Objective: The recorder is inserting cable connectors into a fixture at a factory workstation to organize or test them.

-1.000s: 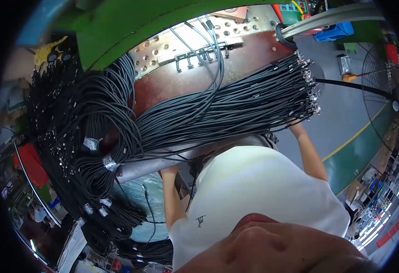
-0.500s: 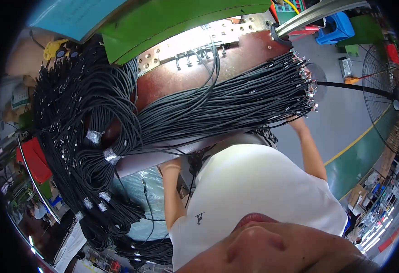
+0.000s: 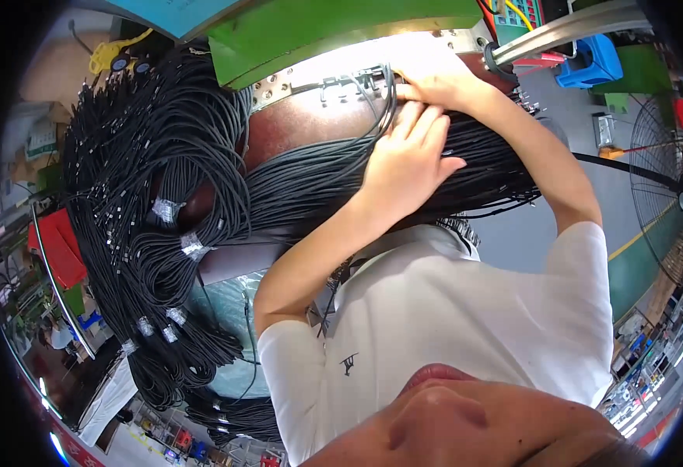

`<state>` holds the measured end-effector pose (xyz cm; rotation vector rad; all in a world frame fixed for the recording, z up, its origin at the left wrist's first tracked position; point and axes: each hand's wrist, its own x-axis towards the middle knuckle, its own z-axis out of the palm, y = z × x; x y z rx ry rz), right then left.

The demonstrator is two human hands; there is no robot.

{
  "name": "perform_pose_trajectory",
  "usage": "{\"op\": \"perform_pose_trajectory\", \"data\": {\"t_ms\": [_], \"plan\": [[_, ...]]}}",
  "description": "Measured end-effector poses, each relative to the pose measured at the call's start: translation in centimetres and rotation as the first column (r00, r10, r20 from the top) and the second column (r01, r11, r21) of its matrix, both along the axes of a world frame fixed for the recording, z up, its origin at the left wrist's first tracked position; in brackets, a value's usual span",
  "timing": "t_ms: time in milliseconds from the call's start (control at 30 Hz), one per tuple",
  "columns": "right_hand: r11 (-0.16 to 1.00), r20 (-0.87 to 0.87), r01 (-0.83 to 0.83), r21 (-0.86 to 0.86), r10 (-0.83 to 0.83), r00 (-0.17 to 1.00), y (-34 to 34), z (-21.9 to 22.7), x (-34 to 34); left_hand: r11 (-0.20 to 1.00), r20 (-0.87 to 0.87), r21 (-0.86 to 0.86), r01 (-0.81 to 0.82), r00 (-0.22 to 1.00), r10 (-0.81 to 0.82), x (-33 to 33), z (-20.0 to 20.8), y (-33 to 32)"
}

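Over the bench, my left hand (image 3: 408, 159) lies across a thick bundle of black cables (image 3: 302, 179). Its fingers are stretched out and its thumb stands apart, with the fingertips beside my right hand. Reaching in from the right, my right hand (image 3: 443, 84) is partly washed out by the bright light. Its fingers are bent together at the end of a metal fixture (image 3: 349, 84), next to a few grey cables (image 3: 389, 97) that rise from the bundle. What those fingers hold, if anything, is hidden.
A green metal housing (image 3: 341, 39) overhangs the fixture. Coiled cables with silver ties (image 3: 194, 246) are heaped at the left, above teal plastic sheeting (image 3: 236, 311). At the right are a metal arm (image 3: 567, 31), a blue stool (image 3: 590, 64) and a black fan (image 3: 660, 171).
Both hands have come up from the near side of the bench onto the cables by the fixture. The view has shifted slightly.
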<state>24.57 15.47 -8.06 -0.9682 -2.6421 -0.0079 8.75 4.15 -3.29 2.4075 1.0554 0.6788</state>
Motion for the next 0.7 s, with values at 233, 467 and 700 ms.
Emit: {"op": "perform_pose_trajectory", "data": {"t_ms": [233,467,700], "plan": [[0.994,0.01,-0.015,-0.107,0.016,1.0,0.3,2.9,0.6,0.88,-0.32,0.227,-0.416,0.822,0.471,-13.6,-2.1,2.4],[0.848,-0.125,-0.029,-0.53,-0.044,0.991,1.8,4.6,1.0,0.916,-0.234,0.332,-0.224,0.922,0.31,-11.6,-3.1,8.0],[0.939,-0.219,0.335,0.074,-0.312,0.924,-8.7,7.5,8.3,0.983,-0.475,0.091,-0.16,0.86,0.184,-13.2,-0.4,1.2]]}}
